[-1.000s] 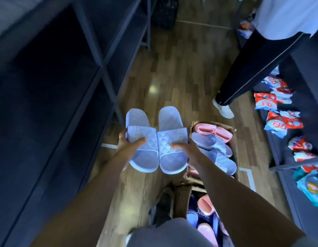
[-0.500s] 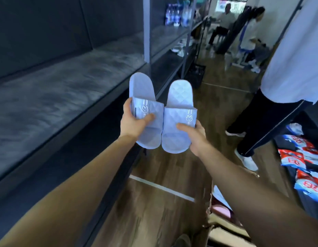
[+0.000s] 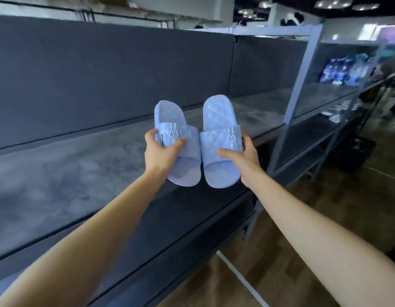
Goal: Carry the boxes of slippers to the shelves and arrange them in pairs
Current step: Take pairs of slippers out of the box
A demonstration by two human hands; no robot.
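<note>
Now you are at the placing step, as far as I can judge: your left hand grips one pale blue quilted rubber slipper by its strap, thumb across the top and fingers curled round the outer edge. Your right hand holds the matching pale blue slipper the same way. The two hang in the air side by side, straps nearly touching and heels fanned a little apart, just above the front edge of the grey mottled shelf board. Their toes point toward you and their heels toward the dark back panel. Neither sole is down on the shelf yet. The next move calls for you to lower both together onto the board near its front edge, bring the heels in so the pair lies parallel and close, and only then loosen your fingers. Each strap carries a small white rabbit face under two short white stripes, with the letters "BU" below it; whatever follows is hidden or too small to read. The packets in the far bay, past the pale metal upright, are too blurred to read.
</note>
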